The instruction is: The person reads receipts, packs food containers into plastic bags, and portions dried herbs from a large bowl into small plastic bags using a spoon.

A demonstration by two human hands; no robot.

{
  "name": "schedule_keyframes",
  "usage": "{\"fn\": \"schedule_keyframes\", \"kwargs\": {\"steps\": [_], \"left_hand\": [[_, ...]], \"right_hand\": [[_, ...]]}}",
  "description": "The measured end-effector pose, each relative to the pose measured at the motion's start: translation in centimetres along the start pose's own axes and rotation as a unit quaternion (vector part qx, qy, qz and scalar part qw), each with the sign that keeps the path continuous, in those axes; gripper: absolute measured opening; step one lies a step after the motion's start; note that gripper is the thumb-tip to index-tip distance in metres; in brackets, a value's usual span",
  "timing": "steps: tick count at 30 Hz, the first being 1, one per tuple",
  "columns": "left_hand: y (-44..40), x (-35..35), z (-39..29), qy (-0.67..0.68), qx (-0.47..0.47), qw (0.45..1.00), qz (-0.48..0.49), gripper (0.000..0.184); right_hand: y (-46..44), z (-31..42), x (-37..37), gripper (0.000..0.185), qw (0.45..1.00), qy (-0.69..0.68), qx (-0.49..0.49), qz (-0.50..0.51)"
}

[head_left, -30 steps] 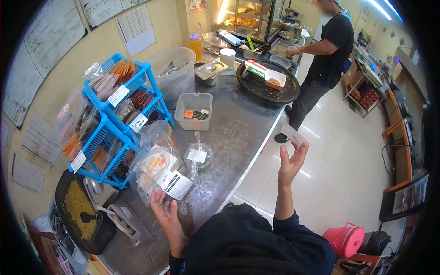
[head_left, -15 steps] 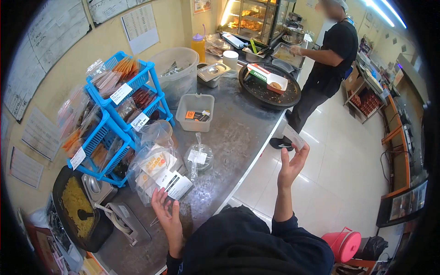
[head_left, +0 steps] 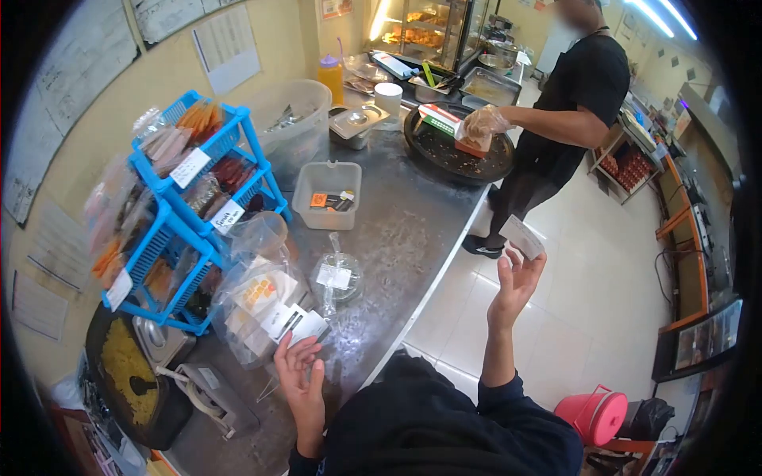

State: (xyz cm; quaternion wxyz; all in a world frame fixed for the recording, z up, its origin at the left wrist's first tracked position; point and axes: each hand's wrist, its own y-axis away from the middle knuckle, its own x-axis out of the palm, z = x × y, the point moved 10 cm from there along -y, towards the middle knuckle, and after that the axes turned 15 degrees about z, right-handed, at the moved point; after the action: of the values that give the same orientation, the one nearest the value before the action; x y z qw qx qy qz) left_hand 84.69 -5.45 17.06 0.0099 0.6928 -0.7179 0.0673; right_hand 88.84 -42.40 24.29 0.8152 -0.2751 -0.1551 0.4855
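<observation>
My right hand (head_left: 512,289) is raised over the floor beside the counter, pinching a small pale printed slip (head_left: 522,236) between its fingers. My left hand (head_left: 302,385) hovers palm up at the counter's near side, its fingers apart. Its fingertips overlap the lower edge of a white printed card (head_left: 295,324); whether they touch it I cannot tell. The card lies against a clear plastic bag (head_left: 238,333) of pale packets with an orange print. Right of the bag sits a round clear container (head_left: 343,284) with a white label.
Blue stacked baskets (head_left: 159,238) of packets stand at left, above a dark pan of yellow food (head_left: 131,373). A square plastic tub (head_left: 327,198) and a round black tray (head_left: 429,151) are farther back. A co-worker (head_left: 583,87) stands beyond the counter's right edge.
My left hand has shifted slightly right along the card's lower edge. My right hand still holds the slip, now tilted differently. The co-worker's gloved hand has moved to the open box on the tray.
</observation>
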Motion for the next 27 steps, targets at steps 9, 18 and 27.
{"fn": "schedule_keyframes", "kwargs": {"steps": [9,18,27], "left_hand": [[-8.0,11.6,1.7,0.056,0.0,0.992,0.114,0.049],[-20.6,20.0,5.9,0.101,-0.043,0.994,-0.012,0.056],[-27.3,20.1,14.2,0.275,-0.115,0.95,-0.088,0.061]], "right_hand": [[-7.6,-9.6,-2.3,0.071,0.994,0.106,0.003,0.0],[-19.1,-15.1,-5.1,0.07,0.993,0.096,-0.075,0.007],[-17.4,-16.7,-0.9,0.075,0.98,-0.009,-0.068,0.186]]}}
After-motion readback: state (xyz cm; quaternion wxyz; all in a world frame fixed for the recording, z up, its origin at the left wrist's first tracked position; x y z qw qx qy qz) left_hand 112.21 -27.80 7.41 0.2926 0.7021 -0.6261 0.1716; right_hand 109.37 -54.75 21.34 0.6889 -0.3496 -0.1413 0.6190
